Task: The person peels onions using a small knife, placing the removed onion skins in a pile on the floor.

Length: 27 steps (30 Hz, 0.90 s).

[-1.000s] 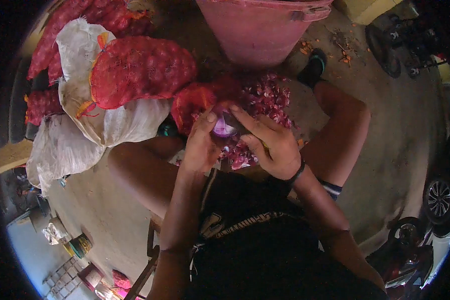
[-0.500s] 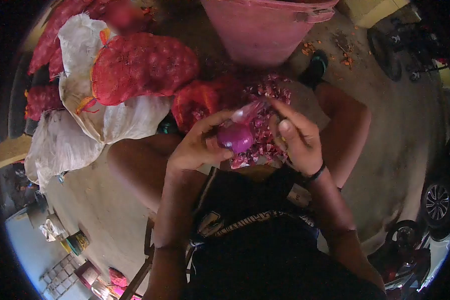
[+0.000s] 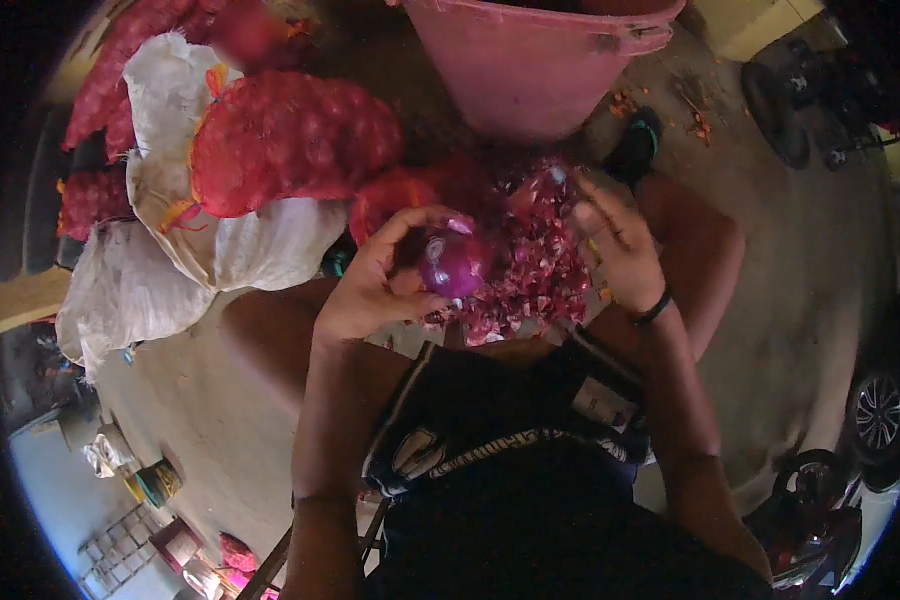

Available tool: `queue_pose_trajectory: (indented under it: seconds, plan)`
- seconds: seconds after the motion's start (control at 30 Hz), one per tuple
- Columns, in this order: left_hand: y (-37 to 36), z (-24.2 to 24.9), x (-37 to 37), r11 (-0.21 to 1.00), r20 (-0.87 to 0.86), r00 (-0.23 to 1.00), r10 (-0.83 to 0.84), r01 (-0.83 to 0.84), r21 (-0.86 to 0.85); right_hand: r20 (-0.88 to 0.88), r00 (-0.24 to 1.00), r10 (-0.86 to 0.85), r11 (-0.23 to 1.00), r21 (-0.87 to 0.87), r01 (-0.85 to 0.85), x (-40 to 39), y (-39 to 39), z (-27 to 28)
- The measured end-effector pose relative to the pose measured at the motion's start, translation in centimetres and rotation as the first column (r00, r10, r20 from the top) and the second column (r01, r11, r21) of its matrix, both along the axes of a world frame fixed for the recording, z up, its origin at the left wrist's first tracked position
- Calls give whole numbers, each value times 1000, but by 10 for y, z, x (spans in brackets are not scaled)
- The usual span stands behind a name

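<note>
A shiny purple onion [image 3: 451, 262] is held between the thumb and fingers of my left hand [image 3: 375, 280], in front of my lap. To its right, my right hand [image 3: 618, 240] is raised and blurred, its fingers apart; a small yellow thing shows by its palm, too small to make out. Beneath and between both hands lies a heap of red-purple onion skins [image 3: 540, 275]. An open red mesh bag [image 3: 395, 195] lies just beyond my left hand.
A large pink tub [image 3: 540, 70] stands ahead. Full red mesh sacks [image 3: 295, 140] and white sacks [image 3: 135, 290] lie at the left. Orange scraps [image 3: 703, 125] dot the floor at the upper right. A wheel [image 3: 878, 405] is at the far right.
My right hand has moved right, away from the onion, and its fingers have spread. A piece of skin that was between the hands is now off the onion. My left hand has shifted slightly left.
</note>
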<state>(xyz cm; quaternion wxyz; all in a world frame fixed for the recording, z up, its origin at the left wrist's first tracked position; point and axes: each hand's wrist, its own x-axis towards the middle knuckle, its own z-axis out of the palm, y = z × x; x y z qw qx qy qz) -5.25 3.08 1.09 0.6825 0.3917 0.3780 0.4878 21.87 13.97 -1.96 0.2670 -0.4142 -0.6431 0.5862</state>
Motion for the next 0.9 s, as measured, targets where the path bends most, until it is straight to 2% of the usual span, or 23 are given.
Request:
queue_pose_trajectory:
  seconds: [0.07, 0.13, 0.17, 0.23, 0.3, 0.4, 0.47, 0.57, 0.63, 0.7, 0.8, 0.9]
  plan:
    - [5, 4, -3, 998, -64, 998, -3, 0, -56, 30, 990, 138, 987, 79, -140, -1, -4, -8]
    - [7, 3, -3, 996, -136, 991, -9, -4, -92, -33, 968, 250, 968, 39, -249, -3, -14, -7]
    - [9, -2, -2, 995, -178, 984, -12, -5, -95, -119, 951, 286, 956, -29, -291, -8, -21, -2]
    - [11, -12, -2, 998, -249, 968, -14, -4, -68, -217, 921, 323, 945, 22, -326, -23, -25, 0]
    - [10, -20, -2, 1000, -303, 953, -6, 2, -14, -230, 910, 346, 925, 244, -290, -34, -26, -5]
    - [12, -13, 2, 1000, -322, 947, -20, 19, -6, -146, 923, 355, 921, 220, -320, -29, -22, -17]
    - [12, -8, 4, 998, -339, 939, -61, 55, -27, -234, 937, 260, 963, -11, -270, -26, -22, -18]
    - [12, -10, 1, 995, -385, 919, -86, 102, 21, -265, 960, 93, 937, -302, -175, -21, -17, -11]
    - [11, -11, 1, 994, -373, 925, -73, 98, 49, -252, 967, 44, 921, -364, -137, -16, -14, -8]
    - [9, -10, 3, 997, -317, 948, -41, 58, 43, -248, 967, 56, 937, -320, -137, -14, -11, -7]
    - [12, -14, -3, 983, -409, 911, -57, 122, 134, -216, 907, 361, 928, -8, -372, -18, -16, 6]
    - [7, -12, 8, 999, -161, 986, 37, -37, 1, -146, 889, 433, 897, 171, -409, -25, -24, 7]
